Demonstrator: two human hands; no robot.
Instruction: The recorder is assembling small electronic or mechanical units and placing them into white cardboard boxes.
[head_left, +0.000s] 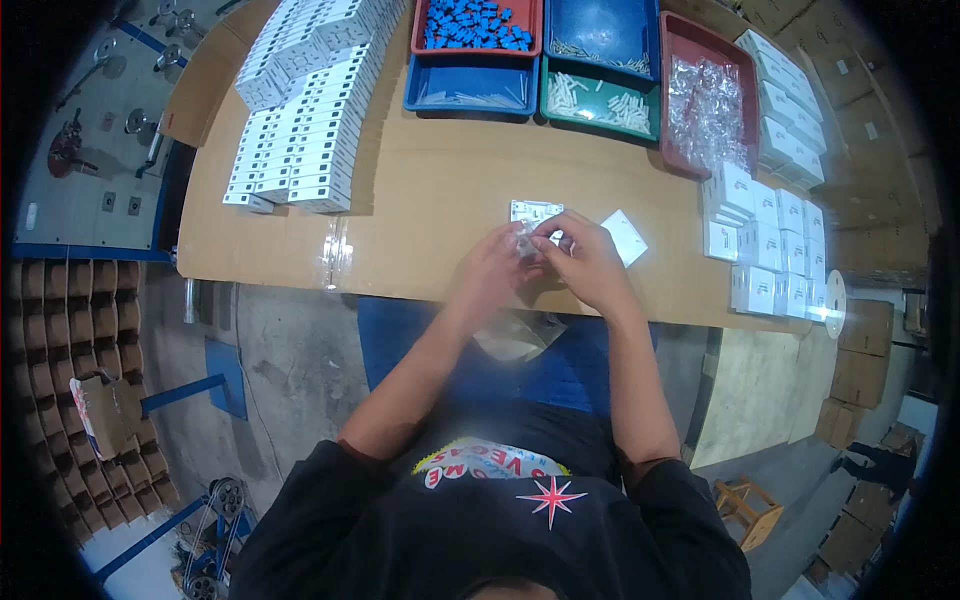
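Note:
My left hand (490,266) and my right hand (592,264) meet over the near edge of the cardboard-covered table. Between their fingertips they pinch a small clear plastic bag (524,243), partly covered by the fingers; what is inside it cannot be made out. Just beyond the fingers lies a white rectangular fitting (536,210) with small holes and metal-looking details, its near part hidden by my hands. A flat white square plate (625,238) rests on the table to the right of my right hand, turned at an angle.
Stacked white switch-like units (300,150) stand at the left. Along the back are a red bin of blue parts (478,25), blue bins (470,88), a green bin of white plugs (600,103) and a red bin of clear bags (708,105). White boxes (765,240) are piled at the right.

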